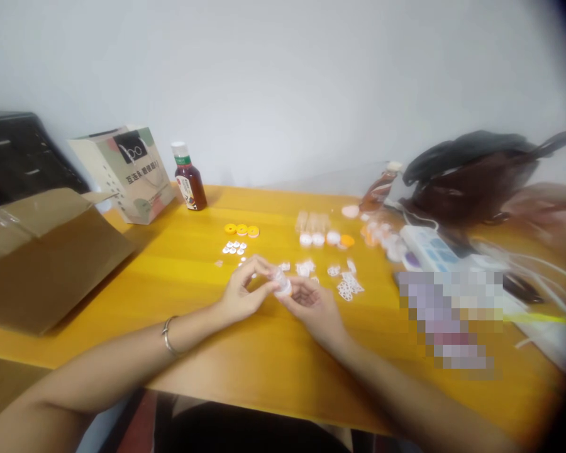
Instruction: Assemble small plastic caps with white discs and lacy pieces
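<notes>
Between both hands, above the near middle of the table, is a small translucent white plastic piece (281, 281) with a bit of orange at its lower edge. The fingers and thumb of my left hand (251, 288) are closed on its left side. My right hand (314, 305) grips it from the right with bent fingers. Beyond the hands lie yellow rings (242, 230) in a row and several small white round parts (234, 247). Flat white cut-out pieces (349, 286) lie to the right of my hands. Farther back are clear tubes (312, 223) with white and orange caps (332, 238) before them.
An open cardboard box (47, 258) and a printed paper bag (127, 176) stand at left, beside a dark red drink bottle (190, 182). On the right are another bottle (380, 187), a dark bag (471, 176), a white power strip (429, 248) and cables (547, 270).
</notes>
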Tool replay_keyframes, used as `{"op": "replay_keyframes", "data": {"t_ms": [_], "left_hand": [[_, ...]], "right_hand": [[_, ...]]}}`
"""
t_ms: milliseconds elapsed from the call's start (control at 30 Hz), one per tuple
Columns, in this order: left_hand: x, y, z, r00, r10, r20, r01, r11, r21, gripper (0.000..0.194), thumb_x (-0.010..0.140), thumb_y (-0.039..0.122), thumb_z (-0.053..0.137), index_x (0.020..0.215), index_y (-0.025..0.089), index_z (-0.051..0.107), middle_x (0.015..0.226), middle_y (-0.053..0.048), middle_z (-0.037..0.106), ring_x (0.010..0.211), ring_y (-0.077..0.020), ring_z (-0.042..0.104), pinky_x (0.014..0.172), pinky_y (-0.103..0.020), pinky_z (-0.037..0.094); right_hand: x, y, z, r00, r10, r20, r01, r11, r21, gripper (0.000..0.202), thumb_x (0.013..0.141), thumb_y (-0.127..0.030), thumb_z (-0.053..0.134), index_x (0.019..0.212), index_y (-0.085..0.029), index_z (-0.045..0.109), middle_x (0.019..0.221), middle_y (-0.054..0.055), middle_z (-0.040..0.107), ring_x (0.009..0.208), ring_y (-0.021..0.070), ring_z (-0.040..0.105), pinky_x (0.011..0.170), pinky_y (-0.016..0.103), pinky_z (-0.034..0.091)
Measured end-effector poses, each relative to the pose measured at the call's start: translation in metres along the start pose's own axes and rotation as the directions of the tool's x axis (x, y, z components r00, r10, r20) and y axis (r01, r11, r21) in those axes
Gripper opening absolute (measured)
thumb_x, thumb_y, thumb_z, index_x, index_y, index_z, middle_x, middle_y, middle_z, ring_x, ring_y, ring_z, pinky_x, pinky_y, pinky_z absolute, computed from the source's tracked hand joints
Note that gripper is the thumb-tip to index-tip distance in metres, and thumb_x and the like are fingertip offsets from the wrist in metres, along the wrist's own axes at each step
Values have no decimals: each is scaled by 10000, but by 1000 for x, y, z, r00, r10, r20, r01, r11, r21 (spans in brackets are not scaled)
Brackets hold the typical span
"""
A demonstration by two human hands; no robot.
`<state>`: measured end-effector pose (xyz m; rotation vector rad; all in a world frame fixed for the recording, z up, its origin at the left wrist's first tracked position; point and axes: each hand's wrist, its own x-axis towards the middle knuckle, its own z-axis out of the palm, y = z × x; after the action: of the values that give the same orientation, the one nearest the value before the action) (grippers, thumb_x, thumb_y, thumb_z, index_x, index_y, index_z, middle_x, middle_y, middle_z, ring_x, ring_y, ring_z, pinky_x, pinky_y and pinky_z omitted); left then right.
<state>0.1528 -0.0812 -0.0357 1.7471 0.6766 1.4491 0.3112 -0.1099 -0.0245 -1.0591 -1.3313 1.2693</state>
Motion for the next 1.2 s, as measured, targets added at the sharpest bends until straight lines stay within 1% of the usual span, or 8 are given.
{"op": "replay_keyframes", "data": {"t_ms": [300, 500, 667, 733, 800, 867, 1033, 1200], "left_hand": [[11, 10, -9, 979, -119, 166, 151, 969, -198, 143, 771, 212, 610, 816, 147, 491, 940, -89, 586, 903, -174, 558, 801, -320, 419], [16, 12, -13, 893, -246, 376, 382, 856, -349, 200, 822, 282, 549, 969, 154, 503, 987, -106, 607, 896, -189, 576, 804, -345, 418], [12, 12, -7, 940, -279, 195, 329, 893, -307, 274, 722, 275, 671, 940, 164, 546, 991, -66, 573, 928, -174, 531, 811, -281, 400], [12, 14, -6, 919, -311, 241, 379, 866, -326, 244, 754, 264, 638, 959, 165, 551, 971, -70, 578, 909, -177, 540, 805, -291, 403], [12, 16, -7, 884, -318, 342, 442, 806, -394, 239, 805, 293, 569, 1003, 163, 545, 1071, -101, 552, 978, -212, 526, 828, -330, 401], [12, 17, -6, 880, -308, 361, 451, 776, -440, 281, 808, 330, 556, 1041, 175, 528, 1175, -108, 489, 1038, -230, 492, 840, -342, 400], [11, 13, -4, 938, -302, 170, 346, 849, -399, 419, 691, 257, 698, 1040, 212, 470, 946, -35, 534, 867, -149, 520, 743, -249, 412], [11, 17, -6, 894, -303, 330, 429, 791, -436, 335, 826, 366, 522, 1104, 182, 485, 1071, -107, 546, 1006, -227, 509, 855, -359, 388]], "right_hand": [[-1, -7, -1, 993, 78, 84, -86, 992, 98, 247, 608, -276, 714, 837, -204, 656, 623, -35, 590, 561, 90, 505, 584, 237, 415], [1, -4, -3, 965, 167, 202, -222, 931, 291, 171, 649, -301, 696, 765, -177, 673, 597, -24, 591, 520, 60, 474, 532, 197, 374], [0, -1, -1, 972, 168, 166, -213, 926, 312, 190, 642, -288, 713, 798, -185, 680, 617, -20, 607, 531, 58, 481, 535, 191, 364], [0, 0, 0, 971, 168, 169, -215, 922, 322, 189, 642, -289, 715, 796, -186, 682, 639, -15, 614, 539, 60, 484, 540, 193, 368], [0, 0, 0, 973, 161, 163, -208, 920, 331, 178, 644, -291, 714, 784, -185, 683, 647, -14, 613, 543, 62, 485, 544, 196, 372], [0, 1, 0, 976, 150, 156, -195, 922, 333, 181, 644, -292, 716, 789, -188, 684, 659, -13, 616, 547, 63, 486, 551, 198, 378], [0, 2, -1, 979, 140, 147, -179, 937, 299, 219, 639, -293, 719, 829, -191, 680, 678, -5, 629, 555, 76, 492, 576, 219, 399], [1, 4, -1, 984, 121, 131, -155, 943, 295, 209, 644, -298, 715, 824, -197, 677, 690, -4, 634, 557, 80, 491, 590, 229, 406]]}}
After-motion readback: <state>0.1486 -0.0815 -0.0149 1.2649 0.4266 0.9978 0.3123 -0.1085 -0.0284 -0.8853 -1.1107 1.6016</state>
